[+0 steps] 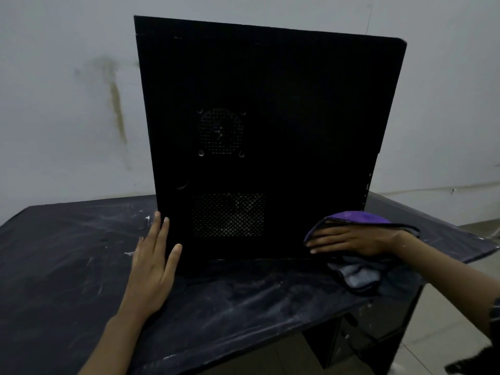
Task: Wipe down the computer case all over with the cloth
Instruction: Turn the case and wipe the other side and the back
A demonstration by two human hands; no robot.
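Fingers [162, 231] of our left hand [153, 263] lie straight and flat against the lower left edge of the computer case [270, 98], which stands upright on the dusty black bench [62, 253]. Our right hand [354, 240] presses the purple-grey cloth [357, 216] to the case's lower right corner, fingers seemingly outstretched in the dim light.

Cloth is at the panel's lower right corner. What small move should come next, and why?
Probably slide the right hand and cloth left along the bottom of the computer case, toward the lower vent: the cloth sits at the corner, and the left hand braces the opposite side.
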